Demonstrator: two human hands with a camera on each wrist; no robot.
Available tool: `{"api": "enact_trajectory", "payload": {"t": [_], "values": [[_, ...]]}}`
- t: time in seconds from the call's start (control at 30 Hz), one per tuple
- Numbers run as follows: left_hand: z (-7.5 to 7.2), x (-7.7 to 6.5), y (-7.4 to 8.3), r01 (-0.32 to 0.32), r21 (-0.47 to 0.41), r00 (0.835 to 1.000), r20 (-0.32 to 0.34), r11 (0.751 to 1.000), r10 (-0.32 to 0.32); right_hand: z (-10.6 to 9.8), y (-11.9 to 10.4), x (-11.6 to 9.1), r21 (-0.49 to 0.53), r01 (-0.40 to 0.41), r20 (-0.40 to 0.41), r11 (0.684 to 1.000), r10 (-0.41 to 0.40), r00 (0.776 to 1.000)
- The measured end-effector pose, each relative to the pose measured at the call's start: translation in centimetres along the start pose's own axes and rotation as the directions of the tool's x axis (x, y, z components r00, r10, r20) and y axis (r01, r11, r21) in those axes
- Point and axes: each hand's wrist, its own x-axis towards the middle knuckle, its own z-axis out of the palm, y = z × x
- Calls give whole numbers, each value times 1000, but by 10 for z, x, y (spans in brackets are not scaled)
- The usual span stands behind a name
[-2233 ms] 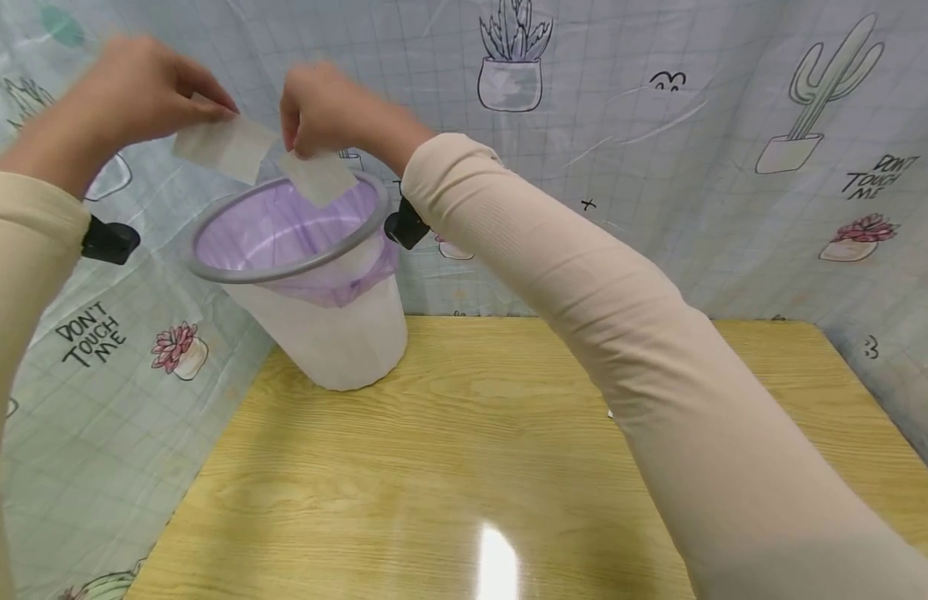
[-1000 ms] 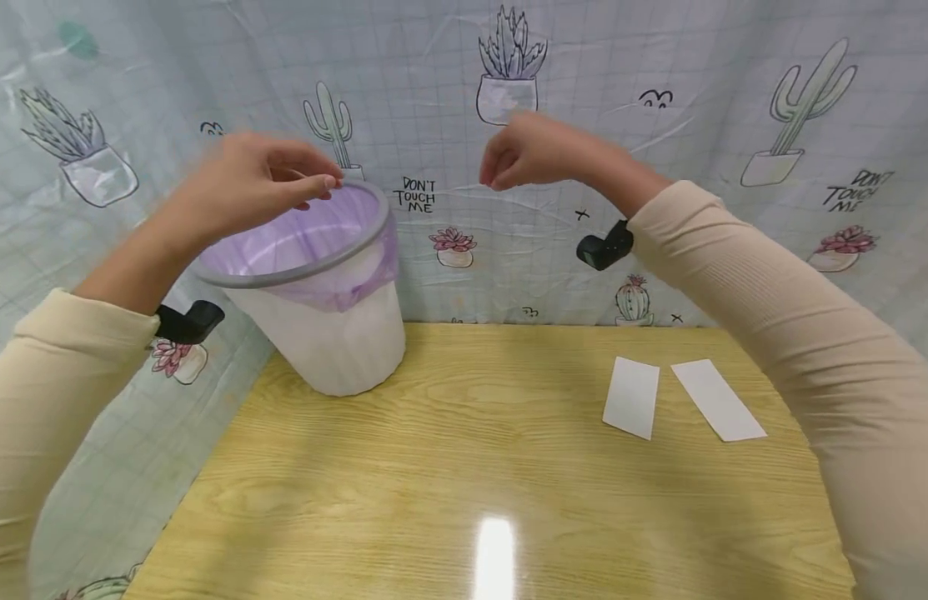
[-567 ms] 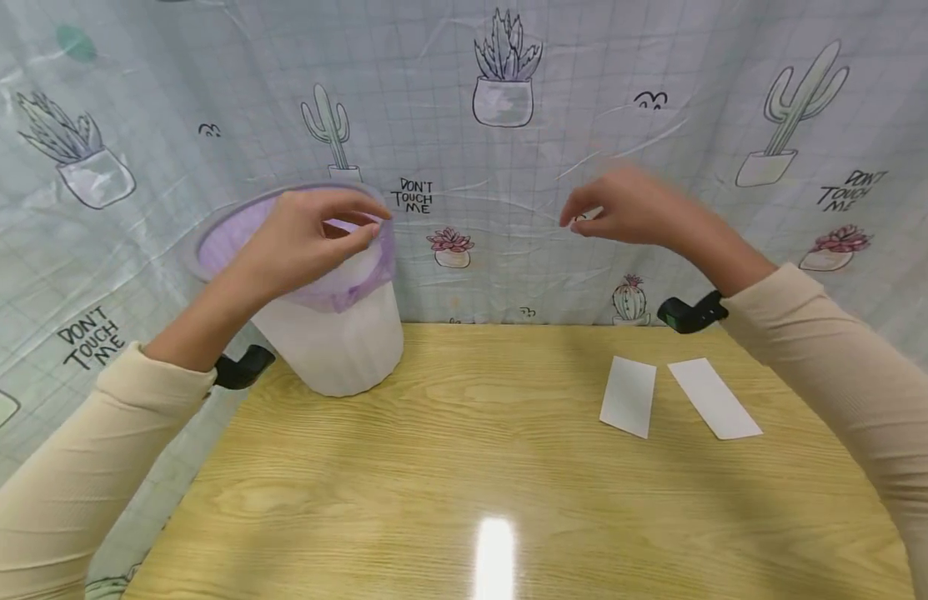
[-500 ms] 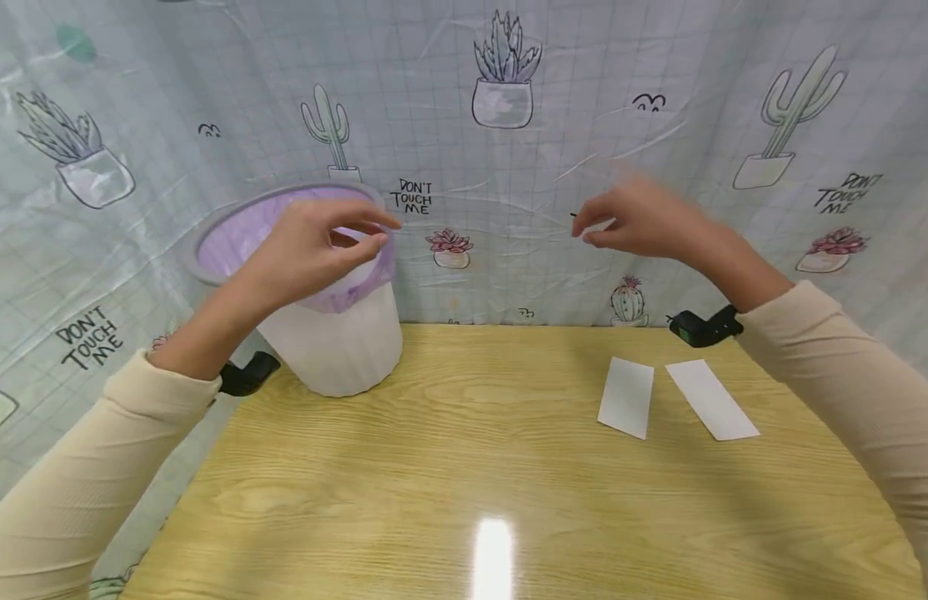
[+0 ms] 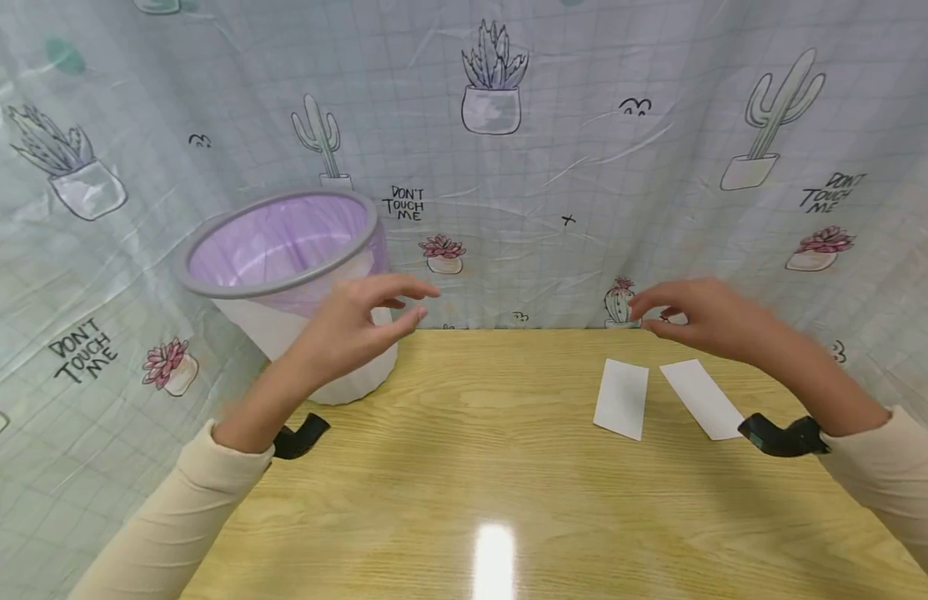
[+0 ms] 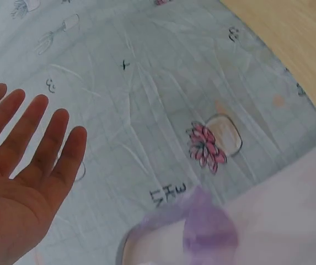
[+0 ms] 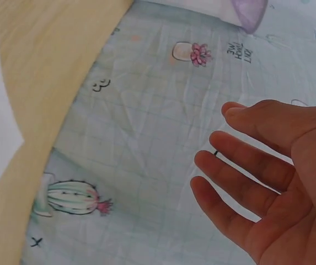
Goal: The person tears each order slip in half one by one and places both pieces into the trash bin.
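Note:
Two white slips of paper lie flat on the right side of the wooden table: a left paper (image 5: 621, 400) and a right paper (image 5: 701, 398). My right hand (image 5: 707, 317) hangs in the air just above and behind them, fingers relaxed and holding nothing. My left hand (image 5: 351, 325) floats in front of the trash can (image 5: 283, 321), thumb and fingers apart with nothing between them. The can is white with a grey rim and a purple liner bag (image 5: 283, 237). In the left wrist view, the left palm (image 6: 14, 215) shows bare.
The trash can stands at the table's back left corner. Behind the wooden table (image 5: 433, 467) hangs a curtain (image 5: 539, 183) printed with potted cacti. A black wrist camera (image 5: 782, 435) sits on the right wrist and another camera (image 5: 302, 436) on the left.
Earlier, each hand pinched a piece of paper over the trash can; both papers are gone from the hands. Since then the hands have drawn apart and lowered, the right one moving toward the slips.

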Motion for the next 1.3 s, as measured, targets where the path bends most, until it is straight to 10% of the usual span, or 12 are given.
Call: {"api": "enact_trajectory", "payload": {"t": [0.4, 0.9, 1.13, 1.3], "values": [[70, -27, 32, -18, 18, 987, -160, 1000, 21, 51, 13, -61, 72, -26, -104, 997, 33, 994], [146, -29, 31, 43, 32, 991, -130, 999, -38, 80, 22, -86, 109, -78, -68, 991, 85, 994], [187, -16, 28, 66, -12, 996, -57, 998, -67, 92, 33, -85, 141, -90, -11, 986, 93, 996], [225, -1, 30, 127, -85, 982, 153, 988, -113, 104, 45, -79, 108, -42, 26, 993, 40, 999]]}}
